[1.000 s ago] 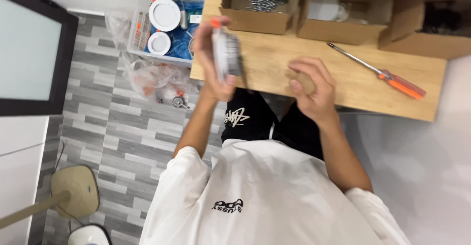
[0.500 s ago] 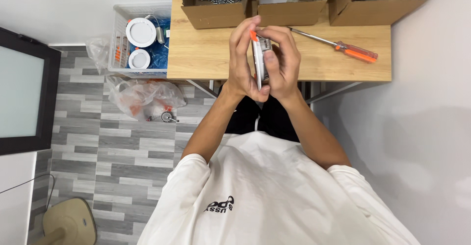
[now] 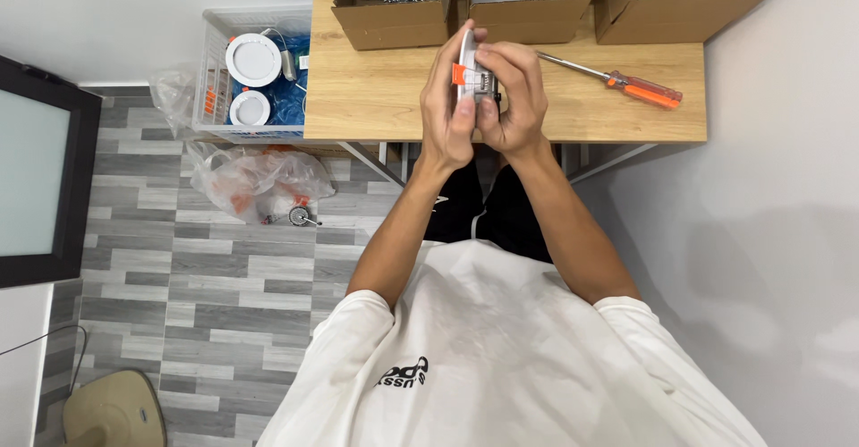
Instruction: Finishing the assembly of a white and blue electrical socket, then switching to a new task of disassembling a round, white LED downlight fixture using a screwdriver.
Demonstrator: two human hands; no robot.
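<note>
Both of my hands hold a small round white light fitting (image 3: 467, 76) with an orange clip, edge-on above the wooden table (image 3: 376, 98). My left hand (image 3: 447, 107) grips its left side with the fingers curled over the rim. My right hand (image 3: 512, 98) clasps the back of it, fingers pressed on the metal part. An orange-handled screwdriver (image 3: 626, 85) lies on the table just right of my hands.
Three open cardboard boxes (image 3: 394, 8) stand along the table's far edge, one holding screws. A white basket (image 3: 255, 71) with round white fittings sits left of the table. A plastic bag (image 3: 255, 178) lies on the grey floor. A dark screen (image 3: 36, 178) stands at left.
My right hand left the table and joined the left on the fitting. Both hands now hold it together, centred over the table.
</note>
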